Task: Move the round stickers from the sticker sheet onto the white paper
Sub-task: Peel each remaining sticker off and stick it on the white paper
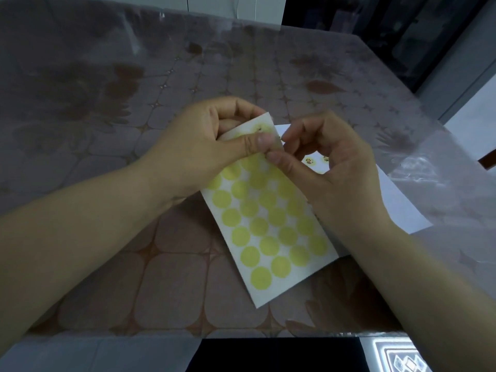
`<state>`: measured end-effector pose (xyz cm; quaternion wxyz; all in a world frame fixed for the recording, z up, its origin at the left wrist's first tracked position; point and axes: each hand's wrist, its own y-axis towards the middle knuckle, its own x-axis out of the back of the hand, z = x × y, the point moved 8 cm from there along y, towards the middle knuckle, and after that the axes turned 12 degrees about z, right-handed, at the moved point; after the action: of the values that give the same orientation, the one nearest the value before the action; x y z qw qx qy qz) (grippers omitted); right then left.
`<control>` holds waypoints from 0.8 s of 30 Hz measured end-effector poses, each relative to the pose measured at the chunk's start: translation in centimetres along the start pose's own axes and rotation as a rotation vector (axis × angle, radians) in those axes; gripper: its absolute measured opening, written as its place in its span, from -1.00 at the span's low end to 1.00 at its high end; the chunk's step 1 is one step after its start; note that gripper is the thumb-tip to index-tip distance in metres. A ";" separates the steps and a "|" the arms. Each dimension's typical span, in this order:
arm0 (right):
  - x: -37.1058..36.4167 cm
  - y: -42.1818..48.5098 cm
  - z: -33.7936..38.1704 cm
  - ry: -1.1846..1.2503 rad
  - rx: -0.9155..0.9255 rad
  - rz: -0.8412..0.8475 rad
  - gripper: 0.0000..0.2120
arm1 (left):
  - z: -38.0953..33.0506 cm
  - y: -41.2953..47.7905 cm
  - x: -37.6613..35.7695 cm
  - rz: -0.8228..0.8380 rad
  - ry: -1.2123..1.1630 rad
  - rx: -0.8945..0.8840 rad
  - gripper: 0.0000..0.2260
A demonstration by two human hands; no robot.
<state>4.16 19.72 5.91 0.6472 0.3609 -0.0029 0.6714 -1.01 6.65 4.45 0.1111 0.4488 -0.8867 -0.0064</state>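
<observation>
Our left hand pinches the sticker sheet's top while our right hand pinches a round sticker at its top corner, and peeling too sharply could fold it onto itself.

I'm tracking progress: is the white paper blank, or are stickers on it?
Not blank: at least two round stickers sit on the white paper, visible past the right hand; much of the paper is covered.

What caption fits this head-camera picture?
Left hand holds the white sticker sheet with yellow circles while right hand pinches its top edge, over plain white paper.
</observation>
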 end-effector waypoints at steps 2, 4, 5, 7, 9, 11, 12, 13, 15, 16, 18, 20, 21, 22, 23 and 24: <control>0.1 -0.1 0.0 -0.027 -0.009 -0.024 -0.83 | 0.0 0.0 0.1 -0.020 -0.018 -0.011 -0.71; 0.0 -0.1 0.1 -0.054 0.000 -0.035 -0.85 | 0.0 0.0 0.0 -0.032 -0.039 -0.030 -0.70; -0.1 -0.1 0.1 -0.059 0.005 -0.031 -0.85 | 0.0 0.0 0.0 -0.035 -0.046 -0.039 -0.69; -0.1 -0.1 0.3 -0.080 0.017 -0.023 -0.83 | -0.2 0.0 -0.1 -0.049 -0.027 -0.044 -0.67; 0.1 -0.1 0.4 -0.119 0.021 -0.037 -0.80 | -0.3 -0.1 0.1 -0.073 0.001 -0.039 -0.67; 0.3 -0.1 0.4 -0.147 0.018 -0.061 -0.79 | -0.3 -0.2 0.3 -0.086 0.020 -0.037 -0.69; 0.3 -0.2 0.5 -0.165 0.028 -0.074 -0.77 | -0.3 -0.2 0.3 -0.088 0.024 -0.034 -0.69; 0.4 -0.2 0.6 -0.184 0.045 -0.086 -0.77 | -0.2 -0.2 0.3 -0.091 0.024 -0.031 -0.69; 0.3 -0.4 1.0 -0.234 0.089 -0.106 -0.80 | -0.2 -0.3 0.3 -0.100 0.021 -0.023 -0.69; 0.3 -0.5 1.3 -0.267 0.114 -0.116 -0.82 | -0.2 -0.3 0.3 -0.104 0.019 -0.017 -0.70; 0.2 -0.5 1.7 -0.322 0.167 -0.128 -0.85 | -0.1 -0.3 0.3 -0.108 0.016 -0.005 -0.70; 0.0 -0.5 2.1 -0.354 0.206 -0.126 -0.87 | 0.0 -0.3 0.3 -0.108 0.011 0.005 -0.70; -0.1 -0.5 2.2 -0.375 0.221 -0.125 -0.89 | 0.1 -0.3 0.3 -0.109 0.010 0.008 -0.70; -0.1 -0.6 2.3 -0.403 0.235 -0.128 -0.91 | 0.1 -0.3 0.3 -0.112 0.008 0.011 -0.70; -0.1 -0.6 2.5 -0.435 0.248 -0.133 -0.92 | 0.2 -0.3 0.4 -0.116 0.002 0.018 -0.70; -0.1 -0.7 2.6 -0.466 0.263 -0.139 -0.93 | 0.3 -0.3 0.4 -0.119 -0.007 0.026 -0.70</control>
<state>6.00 18.47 7.47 0.6212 0.5860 -0.0399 0.5189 -1.06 6.14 4.18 0.1017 0.5023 -0.8587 -0.0030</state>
